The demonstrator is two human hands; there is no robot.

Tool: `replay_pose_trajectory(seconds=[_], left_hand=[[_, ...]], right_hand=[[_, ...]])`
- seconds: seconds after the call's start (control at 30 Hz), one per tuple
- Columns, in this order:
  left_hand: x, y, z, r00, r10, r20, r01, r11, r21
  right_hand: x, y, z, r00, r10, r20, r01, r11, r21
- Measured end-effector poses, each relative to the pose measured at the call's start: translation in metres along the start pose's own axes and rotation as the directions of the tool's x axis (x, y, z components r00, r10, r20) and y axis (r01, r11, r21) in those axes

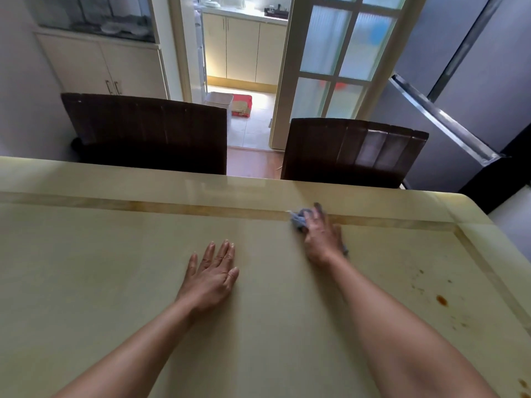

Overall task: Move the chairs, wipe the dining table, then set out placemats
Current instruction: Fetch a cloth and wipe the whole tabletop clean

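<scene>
The cream dining table (115,254) fills the lower part of the view. My right hand (323,237) presses a crumpled blue-grey cloth (298,219) onto the table, near the brown stripe at its far side. The hand is blurred and the cloth sticks out past my fingertips. My left hand (212,271) lies flat on the table with its fingers spread and holds nothing. Brown stains (441,300) dot the table's right part. Two dark brown chairs stand at the far edge, one on the left (146,130) and one on the right (356,150).
Beyond the chairs a doorway opens onto a kitchen floor with a white bin (219,99) and a red cloth (242,106). A glazed door (336,61) stands open to the right of it. A cream cupboard (106,67) is at the back left. A grey refrigerator (459,81) stands at the right.
</scene>
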State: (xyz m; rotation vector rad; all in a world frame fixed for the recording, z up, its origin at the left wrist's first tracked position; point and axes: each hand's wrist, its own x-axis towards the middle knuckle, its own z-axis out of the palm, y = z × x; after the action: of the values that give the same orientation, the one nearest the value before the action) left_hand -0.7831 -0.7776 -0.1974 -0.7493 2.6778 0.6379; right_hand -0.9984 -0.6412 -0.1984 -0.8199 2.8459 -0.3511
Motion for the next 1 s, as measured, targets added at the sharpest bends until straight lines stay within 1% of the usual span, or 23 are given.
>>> replay_pose_trajectory(seconds=[0.07,0.1,0.2,0.27,0.33,0.43,0.53,0.6,0.67,0.73,0.8,0.87,0.9,1.0], left_hand=[[-0.002,0.002,0.002,1.000,-0.013,-0.011,0.014,1.000,0.025],[-0.002,0.003,0.001,1.000,-0.014,-0.025,0.016,0.998,0.063],[0.010,0.009,-0.010,0.998,0.015,-0.068,-0.004,0.989,0.151],[0.030,0.014,-0.022,0.998,0.017,-0.062,-0.009,0.992,0.127],[0.047,0.019,-0.027,1.000,0.004,-0.018,-0.003,0.996,0.090],[0.054,0.024,-0.019,1.000,-0.001,-0.004,0.001,0.997,0.072],[0.055,0.023,-0.016,1.000,0.002,-0.011,-0.001,0.998,0.058],[0.054,0.023,-0.016,1.000,-0.006,-0.018,0.007,0.998,0.060],[0.055,0.023,-0.016,1.000,-0.010,-0.029,0.012,0.998,0.066],[0.055,0.024,-0.016,0.999,-0.011,-0.032,0.012,0.998,0.059],[0.057,0.024,-0.015,0.999,-0.011,-0.037,0.013,0.998,0.059],[0.057,0.024,-0.016,0.999,-0.009,-0.035,0.011,0.998,0.062],[0.057,0.023,-0.015,0.999,-0.007,-0.032,0.009,0.998,0.061],[0.057,0.019,-0.017,0.999,-0.006,-0.036,0.008,0.999,0.042]], right_hand=[[0.000,0.026,-0.005,0.995,0.093,-0.022,-0.093,0.996,0.007],[0.000,0.032,-0.005,0.993,0.117,-0.035,-0.116,0.993,0.013],[0.003,0.031,0.000,0.990,0.122,-0.065,-0.122,0.993,0.007],[0.005,0.029,0.002,0.989,0.132,-0.064,-0.132,0.991,0.005],[0.006,0.028,0.002,0.986,0.149,-0.067,-0.150,0.989,-0.003],[0.013,0.019,0.002,0.980,0.167,-0.107,-0.167,0.986,0.009],[0.026,-0.008,0.006,0.983,0.111,-0.148,-0.108,0.994,0.030],[0.033,-0.041,0.010,0.996,0.020,-0.091,-0.015,0.998,0.064],[0.041,-0.077,0.015,0.995,-0.102,0.004,0.100,0.983,0.152],[0.050,-0.104,0.020,0.972,-0.231,0.047,0.215,0.950,0.226],[0.064,-0.114,0.023,0.942,-0.324,0.086,0.299,0.928,0.223],[0.078,-0.116,0.024,0.926,-0.358,0.123,0.335,0.926,0.171],[0.083,-0.115,0.023,0.928,-0.354,0.118,0.337,0.931,0.141],[0.099,-0.107,0.018,0.954,-0.282,0.097,0.276,0.958,0.076]])
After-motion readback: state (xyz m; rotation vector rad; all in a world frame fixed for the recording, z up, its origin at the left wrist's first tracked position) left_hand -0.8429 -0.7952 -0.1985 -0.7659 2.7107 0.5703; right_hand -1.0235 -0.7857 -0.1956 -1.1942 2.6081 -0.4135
